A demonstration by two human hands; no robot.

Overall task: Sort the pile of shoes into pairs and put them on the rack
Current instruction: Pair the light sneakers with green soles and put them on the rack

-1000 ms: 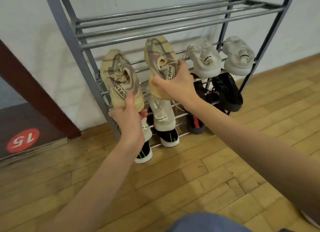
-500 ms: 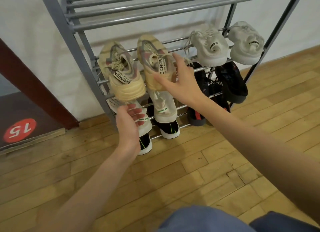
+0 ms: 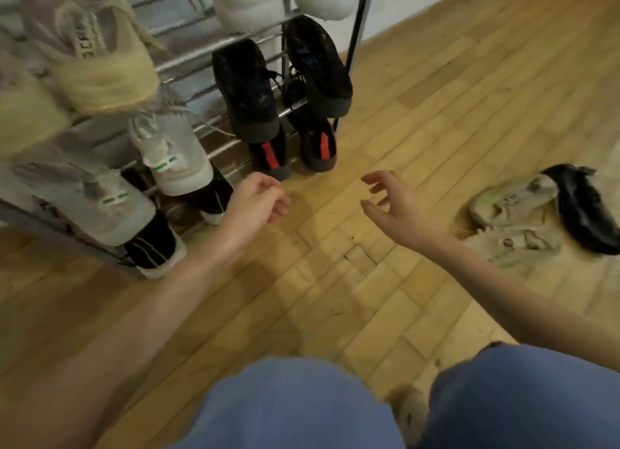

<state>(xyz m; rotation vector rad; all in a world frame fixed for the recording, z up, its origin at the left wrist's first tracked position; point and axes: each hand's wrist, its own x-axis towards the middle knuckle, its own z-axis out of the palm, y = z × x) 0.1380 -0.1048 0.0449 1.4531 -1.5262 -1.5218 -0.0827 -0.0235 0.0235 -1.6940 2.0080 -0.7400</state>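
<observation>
The metal shoe rack (image 3: 188, 63) fills the upper left. On it hang a beige pair (image 3: 100, 66), a white pair (image 3: 248, 9), a black pair (image 3: 251, 89) and a white pair with green marks (image 3: 174, 160). On the floor at the right lie two pale beige shoes (image 3: 513, 220) and a black shoe (image 3: 583, 207). My left hand (image 3: 258, 203) hovers over the floor just in front of the rack, fingers loosely curled, holding nothing. My right hand (image 3: 396, 203) is beside it, fingers spread and empty, well left of the floor shoes.
Wooden floor boards (image 3: 369, 281) run under both hands. My knees in blue trousers (image 3: 302, 405) fill the bottom edge, with a pale shoe (image 3: 409, 411) between them. A white wall (image 3: 402, 2) stands behind the rack.
Both hands let go of the beige shoes, which stay on the rack, and dropped toward the floor. The view swung down and right, bringing the floor shoes into sight.
</observation>
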